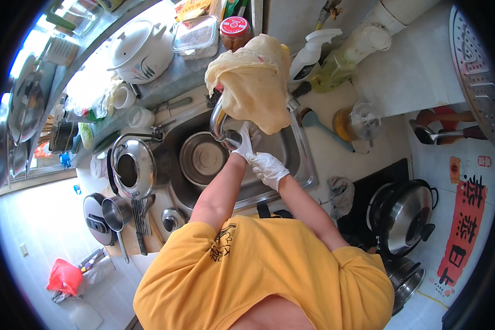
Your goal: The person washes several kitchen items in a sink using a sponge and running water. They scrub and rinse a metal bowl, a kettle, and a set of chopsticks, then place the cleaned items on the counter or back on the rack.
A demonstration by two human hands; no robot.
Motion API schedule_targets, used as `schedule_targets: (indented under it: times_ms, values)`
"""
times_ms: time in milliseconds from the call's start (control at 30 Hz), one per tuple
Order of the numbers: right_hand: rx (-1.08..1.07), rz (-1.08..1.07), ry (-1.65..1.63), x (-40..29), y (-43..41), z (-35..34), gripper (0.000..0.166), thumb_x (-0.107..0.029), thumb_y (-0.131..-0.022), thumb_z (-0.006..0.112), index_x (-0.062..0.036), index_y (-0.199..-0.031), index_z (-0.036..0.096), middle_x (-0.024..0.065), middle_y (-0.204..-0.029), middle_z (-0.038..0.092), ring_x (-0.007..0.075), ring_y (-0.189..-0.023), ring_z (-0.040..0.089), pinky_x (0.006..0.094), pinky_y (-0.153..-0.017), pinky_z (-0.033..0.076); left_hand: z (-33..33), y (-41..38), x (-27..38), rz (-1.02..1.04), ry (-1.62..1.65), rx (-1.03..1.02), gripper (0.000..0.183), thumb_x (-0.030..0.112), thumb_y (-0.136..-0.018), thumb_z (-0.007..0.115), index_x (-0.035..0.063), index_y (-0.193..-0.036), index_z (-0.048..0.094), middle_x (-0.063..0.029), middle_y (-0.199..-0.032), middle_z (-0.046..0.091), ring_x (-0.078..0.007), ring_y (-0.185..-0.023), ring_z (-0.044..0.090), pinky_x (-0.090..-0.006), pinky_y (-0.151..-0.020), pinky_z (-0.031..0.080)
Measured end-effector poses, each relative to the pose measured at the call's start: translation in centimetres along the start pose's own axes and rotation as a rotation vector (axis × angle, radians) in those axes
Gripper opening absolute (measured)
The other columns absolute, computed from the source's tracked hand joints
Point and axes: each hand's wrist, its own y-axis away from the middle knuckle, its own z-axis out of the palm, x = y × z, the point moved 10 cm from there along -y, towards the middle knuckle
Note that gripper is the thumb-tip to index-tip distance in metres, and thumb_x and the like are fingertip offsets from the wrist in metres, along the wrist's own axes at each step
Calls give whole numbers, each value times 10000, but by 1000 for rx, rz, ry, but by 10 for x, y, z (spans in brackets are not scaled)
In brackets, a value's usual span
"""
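Note:
Both my hands wear thin white disposable gloves and are over the stainless steel sink [309,159]. My left hand [244,142] reaches past the mouth of the curved metal tap [218,119], its fingers stretched out and partly hidden. Against the left wrist, my right hand [269,169] has its fingers curled on the cuff of the left glove. A beige cloth [251,82] drapes over the tap, just beyond my hands. Left of my left hand, a round steel basin [204,159] sits in the sink.
A steel kettle [134,169], a small saucepan [116,212] and a knife [140,239] are on the left. To the right are a blue-handled brush [328,130], a glass teapot [350,121], a grey rag [340,196] and a lidded wok [408,218]. A spray bottle [307,57] stands behind.

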Motion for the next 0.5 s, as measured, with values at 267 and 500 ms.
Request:
schedule_targets:
  times_ms: [267,500]
  values:
    - [174,-299,436,-60,-14,-47,272,-348,-963,535,-88,-886,563,-25,-670,517,75,-522,469,238,-464,385,1,-27,5,95,-264,-118,296,215,-973,491,71,-1231,516,-109,-1107,638,-198,-839,655,-306,-606,542]
    - [430,-829,59,-185,75,-82,393,-381,-964,544,9,-1004,582,26,-749,617,77,-608,571,190,-534,460,-46,-17,-2,73,-462,235,306,221,-991,434,28,-1219,499,-165,-900,681,-240,-610,658,-314,-520,515]
